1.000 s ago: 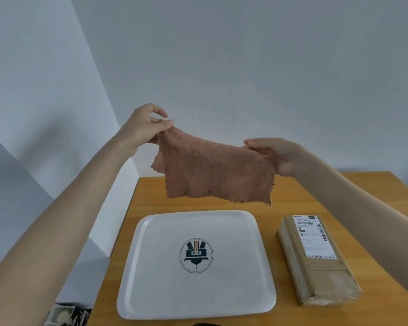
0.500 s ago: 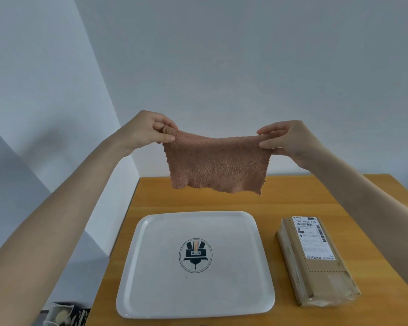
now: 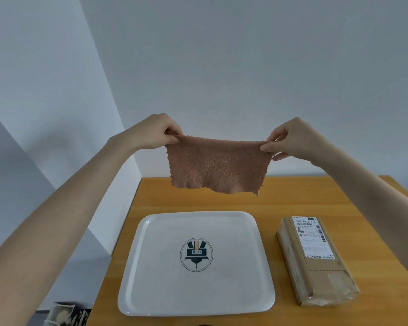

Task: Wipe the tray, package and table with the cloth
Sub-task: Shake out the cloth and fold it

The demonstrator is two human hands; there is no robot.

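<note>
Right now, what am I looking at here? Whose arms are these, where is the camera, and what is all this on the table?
No machine here: a person works with bare hands, and the camera sits on their head, looking forward and down. The left hand and right hand each pinch a top corner of a pinkish-brown terry cloth, stretched in the air. Below, on the orange wooden table, lie a square white tray with a dark emblem and, right of it, apart, a brown cardboard package with a white label.

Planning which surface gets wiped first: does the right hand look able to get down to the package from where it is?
Probably yes. The right hand is above the package with nothing between them, though it pinches the cloth together with the left hand.
</note>
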